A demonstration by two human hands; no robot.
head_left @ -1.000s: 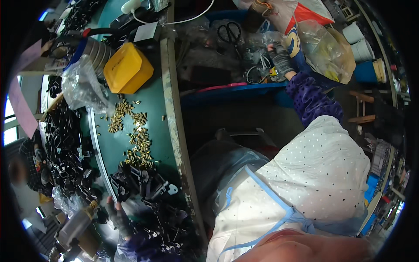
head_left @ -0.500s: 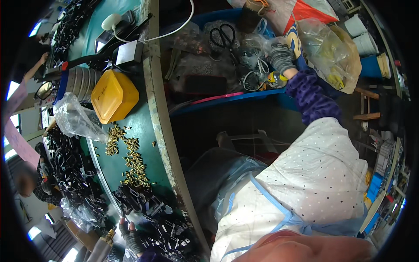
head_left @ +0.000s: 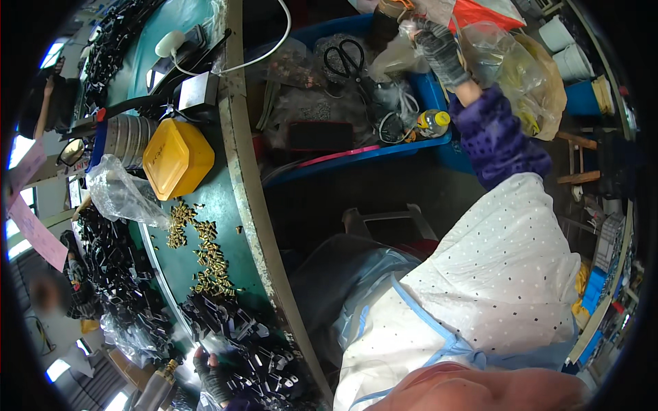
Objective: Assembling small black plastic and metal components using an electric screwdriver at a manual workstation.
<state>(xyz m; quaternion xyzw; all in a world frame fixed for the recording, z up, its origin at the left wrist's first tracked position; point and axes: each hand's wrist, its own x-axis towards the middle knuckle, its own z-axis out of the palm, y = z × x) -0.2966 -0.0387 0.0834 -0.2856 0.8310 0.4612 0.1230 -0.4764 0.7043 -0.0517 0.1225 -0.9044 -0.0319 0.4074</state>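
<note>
My right hand (head_left: 441,49), in a grey striped fingerless glove and purple sleeve, is over the far right corner of a blue bin (head_left: 384,152). Its fingers are closed on the top of a clear plastic bag (head_left: 397,60), partly hidden by the hand. Scissors with black handles (head_left: 344,57), a small bottle with a yellow cap (head_left: 433,123) and a dark flat case (head_left: 320,136) lie in the bin. At the lower left, my gloved left hand (head_left: 211,378) rests beside a heap of black parts (head_left: 236,322), its visible fingertips apart, holding nothing I can see.
On the green bench (head_left: 240,260) lie small brass pieces (head_left: 214,264), a yellow lidded box (head_left: 177,159) and a crumpled clear bag (head_left: 120,192). A stool (head_left: 391,218) stands beneath the bin. Another person (head_left: 75,281) is at the far left.
My right hand has moved farther away and slightly left, lifting the clear bag and uncovering the yellow-capped bottle. My left hand has barely moved.
</note>
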